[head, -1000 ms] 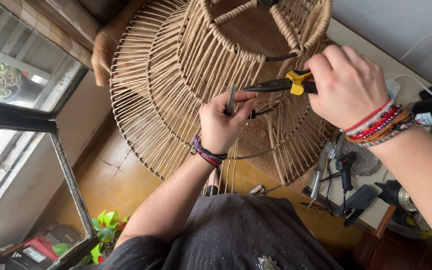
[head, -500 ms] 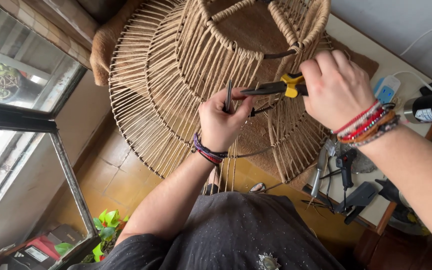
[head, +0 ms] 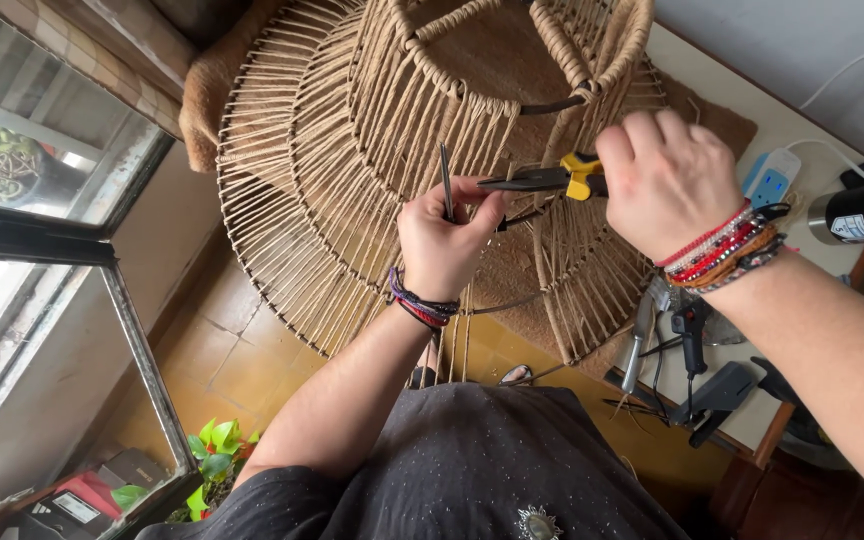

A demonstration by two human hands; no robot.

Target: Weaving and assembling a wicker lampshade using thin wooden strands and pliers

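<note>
The woven frame (head: 352,170) stands on the bench (head: 782,130), filling the view from 10 to 1 o'clock. At centre, the left hand (head: 447,240) sits just at 9 o'clock of the pliers (head: 542,180); the right hand (head: 667,180) grips them at 3 o'clock. A glue gun (head: 712,390) lies at 4 o'clock.

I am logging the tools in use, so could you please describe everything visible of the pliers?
The pliers are long-nosed, with dark metal jaws and yellow-and-black handles. The right hand wraps the handles, hiding most of them. They lie roughly level, nose pointing toward the left hand, where the tip meets a thin dark wire pinched upright in that hand's fingers. Behind them stands the twine-wrapped lampshade frame.
</note>
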